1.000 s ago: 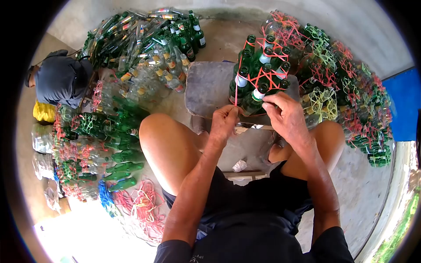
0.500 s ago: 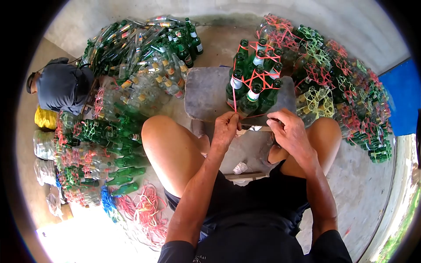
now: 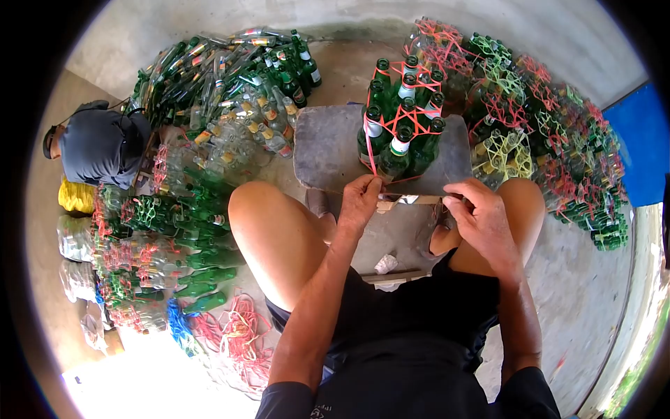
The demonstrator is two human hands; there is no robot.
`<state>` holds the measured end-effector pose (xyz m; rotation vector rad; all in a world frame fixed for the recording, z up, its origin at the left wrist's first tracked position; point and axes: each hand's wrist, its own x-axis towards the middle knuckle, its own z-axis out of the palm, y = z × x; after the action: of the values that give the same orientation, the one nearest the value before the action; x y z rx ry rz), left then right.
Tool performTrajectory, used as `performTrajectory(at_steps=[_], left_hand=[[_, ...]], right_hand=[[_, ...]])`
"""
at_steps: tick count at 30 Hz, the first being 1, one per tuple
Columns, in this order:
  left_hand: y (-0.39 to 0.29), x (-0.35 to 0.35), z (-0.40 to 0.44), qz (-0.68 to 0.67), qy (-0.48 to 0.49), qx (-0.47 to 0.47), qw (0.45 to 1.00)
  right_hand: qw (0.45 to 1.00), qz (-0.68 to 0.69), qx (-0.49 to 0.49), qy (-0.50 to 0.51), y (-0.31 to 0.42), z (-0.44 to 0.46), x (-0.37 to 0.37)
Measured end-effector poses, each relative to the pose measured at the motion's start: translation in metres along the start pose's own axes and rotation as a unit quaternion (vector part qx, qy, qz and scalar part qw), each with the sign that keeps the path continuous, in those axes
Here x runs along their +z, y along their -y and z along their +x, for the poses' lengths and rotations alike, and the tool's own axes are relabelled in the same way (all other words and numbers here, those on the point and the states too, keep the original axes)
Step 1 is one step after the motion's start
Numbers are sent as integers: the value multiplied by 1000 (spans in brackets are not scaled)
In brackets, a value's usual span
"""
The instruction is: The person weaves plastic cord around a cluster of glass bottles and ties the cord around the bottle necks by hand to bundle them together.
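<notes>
A cluster of green glass bottles [image 3: 400, 157] stands upright on a grey board-topped stool [image 3: 321, 150], with red plastic string [image 3: 417, 128] laced around the necks. My left hand [image 3: 360, 204] is closed in a pinch at the stool's near edge, gripping a strand that runs down from the bottles' left side. To the right, my right hand [image 3: 481, 218] is also closed, thumb against forefinger, by the stool's near right corner. A strand passes low in front of the bottles towards it; the end at its fingertips is barely visible.
Strung bottle bundles [image 3: 537, 140] are piled at right. Loose bottles [image 3: 209, 77] heap at the back left, with more bundles [image 3: 139, 251] below. Tangled red string [image 3: 241, 335] lies on the floor. Another person [image 3: 105, 145] sits at far left. A blue panel [image 3: 635, 146] stands at right.
My right hand has moved right, away from my left hand, widening the space between them. My left hand keeps its pinch on the string. The bottles stay on the stool.
</notes>
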<state>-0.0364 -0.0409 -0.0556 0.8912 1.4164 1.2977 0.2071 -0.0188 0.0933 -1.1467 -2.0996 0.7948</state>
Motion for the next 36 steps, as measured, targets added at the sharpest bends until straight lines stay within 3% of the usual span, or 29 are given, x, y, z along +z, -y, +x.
performTrajectory(at_steps=[4, 10, 13, 19, 22, 25, 28, 31, 36], left_hand=[[12, -8, 13, 17, -51, 27, 998], [29, -29, 26, 95, -34, 7, 995], [29, -35, 27, 289, -80, -6, 954], [-23, -46, -18, 440, -63, -24, 896], [-58, -46, -63, 506, -72, 117, 852], [-111, -51, -89, 473, -37, 173, 863], [-152, -79, -86, 513, -44, 311, 799], [-167, -114, -73, 587, -47, 282, 758], [-157, -142, -35, 581, 64, 280, 761]], right_hand=[[1000, -10, 1, -21, 2, -9, -17], [998, -28, -4, -53, 7, -23, -46], [997, -35, 14, -65, 4, -31, -62], [991, -23, -7, -128, -11, -42, -91], [990, -53, 29, -125, -18, -49, -101], [984, -127, 7, -122, -19, -43, -102], [979, -175, -35, -95, -16, -25, -96], [975, -208, -50, -50, -29, -7, -87], [956, -282, -57, 60, -55, 15, -78]])
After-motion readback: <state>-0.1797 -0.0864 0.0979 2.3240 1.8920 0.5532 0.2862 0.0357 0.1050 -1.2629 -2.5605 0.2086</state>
